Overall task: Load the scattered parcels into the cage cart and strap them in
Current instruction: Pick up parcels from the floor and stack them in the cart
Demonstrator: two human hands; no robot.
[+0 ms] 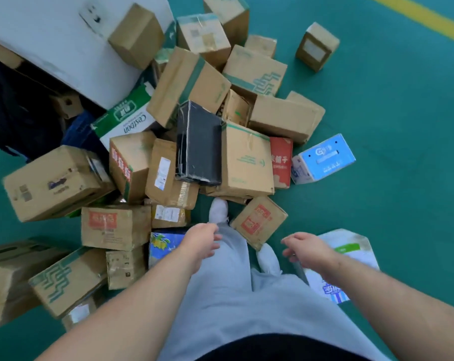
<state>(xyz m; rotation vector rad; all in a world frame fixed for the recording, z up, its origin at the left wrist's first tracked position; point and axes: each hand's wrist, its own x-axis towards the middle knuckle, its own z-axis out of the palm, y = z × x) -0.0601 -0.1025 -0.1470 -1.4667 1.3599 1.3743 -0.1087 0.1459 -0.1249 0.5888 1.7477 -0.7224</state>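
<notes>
Dozens of brown cardboard parcels [192, 82] lie heaped and scattered on the green floor [403, 105], most in one pile ahead of the person. A few lie apart: a small brown carton with a white label [317, 46] far right, a blue-and-white printed carton [325, 158], and a white carton with green and blue print [351, 256] just beside the right hand. A black film-wrapped box [198, 144] lies on top of the pile's middle. No cage cart can be made out for certain; the white panel [51, 35] top left may belong to it, cannot tell.

Left hand [202, 239] hangs over the grey trousers [220, 282], fingers loosely curled, holding nothing. Right hand [306, 247] is likewise empty, fingers loosely bent and slightly apart, above the edge of the white carton. No parcel is touched.

Step, as judged: choosing and picking up the next parcel; loading looks far from done, strapping not begun.

To do it well: take a loose outlying parcel first. The small brown carton with red print [259, 221], tilted between the white shoes [219, 209], is nearest and has nothing on it. Grip it on two opposite sides with both hands, then lift straight up. Avoid pulling from under the heap, which could topple. Boxes crowd both feet, so watch each step.
</notes>
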